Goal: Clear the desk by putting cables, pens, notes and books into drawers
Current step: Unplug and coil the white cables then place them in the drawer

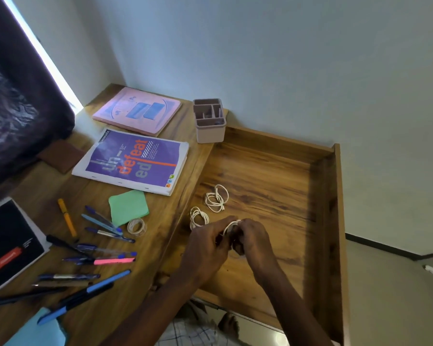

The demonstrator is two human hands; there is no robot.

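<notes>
so from my end both hands are over the open drawer [272,176], on its near left side. left hand [208,242] and right hand [252,237] have their fingers curled in, pinching one white cable [229,227] between them. in the drawer lie a near coil [198,217] just left of the hands and a far coil [216,198] behind it. on the desk [140,283] to the left: pens [103,253] scattered near, green notes [128,207], tape [136,226], then a purple book [135,161], pink book [138,109] and holder [210,121] farther back.
</notes>
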